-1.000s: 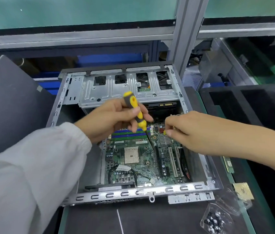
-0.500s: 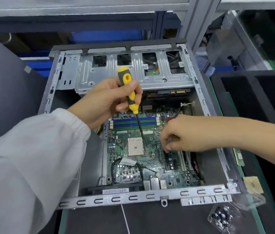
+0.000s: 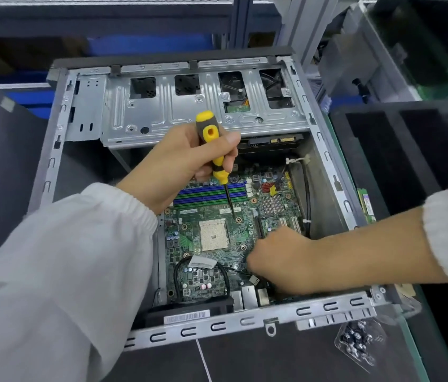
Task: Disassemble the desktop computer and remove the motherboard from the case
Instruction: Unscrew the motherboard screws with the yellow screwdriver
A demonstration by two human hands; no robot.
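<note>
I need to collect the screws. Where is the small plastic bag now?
In the head view, the plastic bag lies at the lower right, on the dark mat just outside the computer case's front right corner.

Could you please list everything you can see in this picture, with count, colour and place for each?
computer case: one, grey metal, open, centre of the bench
motherboard: one, green, lying inside the case
memory slots: several, blue and green, far part of the board
processor socket: one, beige, middle of the board
drive cage: one, silver, far end of the case
screwdriver: one, yellow and black, tip down over the board
bag of screws: one, clear, on the mat near the case's right corner
foam tray: one, black, right of the case
left hand: grips the screwdriver
right hand: curled, down on the board's near right part; what it holds cannot be told
</note>
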